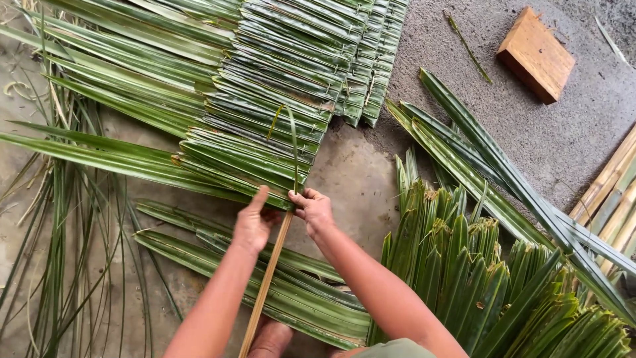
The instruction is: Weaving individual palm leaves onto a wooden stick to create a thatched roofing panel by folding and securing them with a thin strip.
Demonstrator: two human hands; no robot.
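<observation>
My left hand (254, 222) presses on the near edge of a panel of folded green palm leaves (265, 113), thumb raised over the last leaf. My right hand (313, 211) pinches a thin green strip (292, 142) that loops up from the panel's edge. A thin bamboo stick (266, 285) runs from between my hands down toward my knee and under the folded leaves. Both hands sit close together at the panel's near end.
A pile of folded green leaves (483, 285) lies at right. Loose long leaves (503, 172) and thin midribs (59, 252) are strewn on the concrete floor. A wooden block (536, 54) sits at top right, bamboo poles (613, 192) at the right edge.
</observation>
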